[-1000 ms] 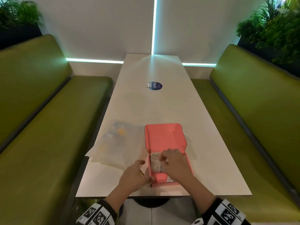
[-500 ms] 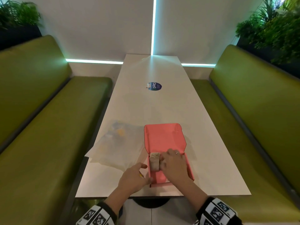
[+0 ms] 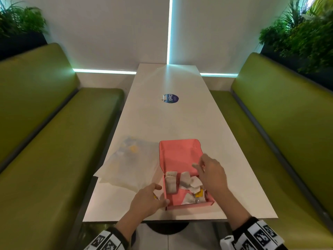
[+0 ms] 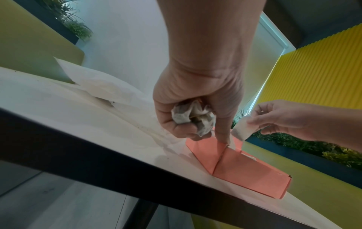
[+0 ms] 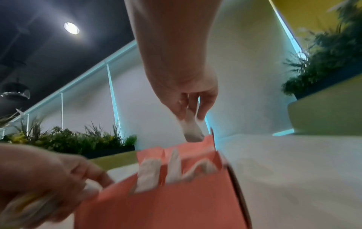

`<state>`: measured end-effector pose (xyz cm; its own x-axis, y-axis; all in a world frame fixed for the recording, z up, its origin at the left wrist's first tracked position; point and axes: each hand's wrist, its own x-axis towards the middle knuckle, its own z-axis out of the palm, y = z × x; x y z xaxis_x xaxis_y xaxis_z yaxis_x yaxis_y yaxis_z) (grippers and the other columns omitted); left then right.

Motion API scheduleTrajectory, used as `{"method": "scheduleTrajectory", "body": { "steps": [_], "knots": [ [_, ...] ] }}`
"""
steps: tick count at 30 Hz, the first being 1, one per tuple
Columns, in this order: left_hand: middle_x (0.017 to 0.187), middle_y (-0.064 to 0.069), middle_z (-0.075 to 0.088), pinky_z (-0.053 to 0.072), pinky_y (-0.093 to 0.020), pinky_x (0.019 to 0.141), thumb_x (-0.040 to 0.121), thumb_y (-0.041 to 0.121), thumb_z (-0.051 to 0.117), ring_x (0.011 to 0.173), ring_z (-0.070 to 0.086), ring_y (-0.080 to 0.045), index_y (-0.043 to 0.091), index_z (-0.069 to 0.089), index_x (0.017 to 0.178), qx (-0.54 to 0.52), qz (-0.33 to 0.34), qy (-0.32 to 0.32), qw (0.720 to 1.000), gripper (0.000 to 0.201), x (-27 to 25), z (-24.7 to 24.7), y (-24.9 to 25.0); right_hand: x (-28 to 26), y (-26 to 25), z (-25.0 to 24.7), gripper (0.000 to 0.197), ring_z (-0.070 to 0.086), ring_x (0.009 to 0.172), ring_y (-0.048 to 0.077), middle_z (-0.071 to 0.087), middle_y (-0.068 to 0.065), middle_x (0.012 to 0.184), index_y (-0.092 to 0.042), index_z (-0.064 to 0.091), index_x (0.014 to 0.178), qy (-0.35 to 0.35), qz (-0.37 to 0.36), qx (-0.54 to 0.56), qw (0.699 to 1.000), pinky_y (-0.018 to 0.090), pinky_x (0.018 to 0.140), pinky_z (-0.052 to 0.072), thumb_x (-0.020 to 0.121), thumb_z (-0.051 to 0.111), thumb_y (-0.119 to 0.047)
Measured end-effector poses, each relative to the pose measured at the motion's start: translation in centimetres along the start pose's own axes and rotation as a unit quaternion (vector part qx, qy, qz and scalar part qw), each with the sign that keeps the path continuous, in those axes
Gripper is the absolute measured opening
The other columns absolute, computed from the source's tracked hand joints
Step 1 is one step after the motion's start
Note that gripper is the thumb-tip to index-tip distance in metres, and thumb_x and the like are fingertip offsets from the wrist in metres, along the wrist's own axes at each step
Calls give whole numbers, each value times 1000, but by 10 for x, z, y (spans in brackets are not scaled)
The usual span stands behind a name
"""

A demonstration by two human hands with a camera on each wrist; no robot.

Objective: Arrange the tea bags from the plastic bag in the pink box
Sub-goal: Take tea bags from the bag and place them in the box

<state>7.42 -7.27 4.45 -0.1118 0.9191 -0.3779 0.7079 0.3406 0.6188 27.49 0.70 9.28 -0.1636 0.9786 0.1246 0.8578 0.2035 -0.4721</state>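
Observation:
The pink box (image 3: 180, 156) lies open near the table's front edge, lid flap tilted back. Several white tea bags (image 3: 170, 182) lie inside it, some upright at the left, others loose at the right. My left hand (image 3: 151, 197) rests against the box's left wall and grips a crumpled bunch of tea bags (image 4: 192, 117) in its curled fingers. My right hand (image 3: 209, 173) hovers over the box's right side and pinches one tea bag (image 5: 191, 128) that hangs above the box (image 5: 166, 193). The translucent plastic bag (image 3: 129, 161) lies flat left of the box.
The long white table (image 3: 162, 123) carries a round blue sticker (image 3: 171, 98) further back. Green benches (image 3: 45, 150) run along both sides, with plants behind them. The table's front edge is just under my wrists.
My right hand has lifted off the tea bags in the box and moved up and right, now pinching a single bag. The box's contents are uncovered. My left hand has stayed put.

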Motion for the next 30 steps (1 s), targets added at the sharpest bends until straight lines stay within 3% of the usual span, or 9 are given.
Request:
{"method": "scheduleTrajectory", "body": {
  "steps": [3, 4, 7, 8, 14, 17, 22, 26, 30],
  "knots": [
    [97, 10, 54, 42, -23, 76, 76, 52, 68, 88, 53, -9, 29, 48, 125, -6, 1, 3, 1000, 57, 0, 1, -2, 0, -4, -27, 25, 58, 70, 10, 60, -7, 72, -27, 49, 66, -286, -64, 41, 955, 19, 61, 44, 81, 64, -13],
    [96, 10, 54, 43, -24, 76, 76, 52, 69, 88, 54, -9, 29, 48, 125, -7, -1, 3, 1000, 57, 1, 0, -2, 0, -5, -30, 25, 55, 69, 8, 58, -9, 71, -27, 51, 65, -302, -66, 21, 951, 15, 59, 42, 80, 64, -12],
    [96, 11, 53, 46, -25, 80, 74, 53, 70, 88, 55, -9, 31, 48, 124, -3, -7, 1, 1000, 58, 1, 1, -2, 3, -6, -29, 8, 53, 79, 16, 58, -2, 81, -16, 56, 76, -92, -16, -50, 994, 23, 63, 40, 81, 61, -14],
    [96, 11, 54, 46, -25, 80, 74, 53, 70, 88, 55, -9, 31, 48, 124, -3, -7, 1, 1000, 59, 1, 1, -2, 3, -7, -26, 7, 53, 80, 18, 59, 0, 83, -14, 55, 79, -65, -9, -57, 996, 26, 65, 40, 82, 61, -15],
    [99, 10, 54, 45, -24, 81, 75, 51, 69, 89, 54, -9, 30, 49, 125, -8, -3, 6, 1000, 58, 0, 1, -2, -7, -17, -11, 25, 51, 58, 3, 54, -6, 71, -24, 42, 72, -256, -50, 45, 964, 22, 60, 44, 89, 54, -10],
    [110, 6, 58, 44, -24, 81, 76, 52, 68, 90, 53, -9, 29, 49, 125, -8, -1, 7, 1000, 57, 0, 2, -2, -11, -25, -3, 26, 57, 54, 6, 57, -4, 69, -24, 44, 72, -289, -54, 87, 952, 19, 52, 47, 89, 56, -8],
    [118, 7, 58, 42, -22, 79, 75, 53, 68, 90, 51, -7, 30, 49, 125, -7, -2, 7, 1000, 58, 1, 3, -2, -11, -35, 12, 23, 58, 63, 8, 59, 1, 78, -21, 52, 81, -347, -67, 47, 934, 26, 60, 51, 78, 57, 2],
    [120, 6, 58, 43, -22, 81, 76, 53, 67, 90, 51, -6, 30, 48, 126, -6, -2, 9, 1000, 58, 2, 4, -2, -12, -42, 20, 19, 50, 59, 2, 53, -8, 68, -14, 59, 87, -375, -85, 24, 923, 8, 49, 37, 80, 54, 3],
    [120, 4, 59, 43, -23, 82, 78, 52, 66, 91, 50, -7, 29, 49, 126, -6, -3, 13, 1000, 56, 2, 5, -2, -9, -50, 27, 18, 55, 73, 12, 64, 0, 83, -8, 66, 98, -369, -57, -59, 926, 17, 65, 43, 82, 59, -13]
  ]
}}
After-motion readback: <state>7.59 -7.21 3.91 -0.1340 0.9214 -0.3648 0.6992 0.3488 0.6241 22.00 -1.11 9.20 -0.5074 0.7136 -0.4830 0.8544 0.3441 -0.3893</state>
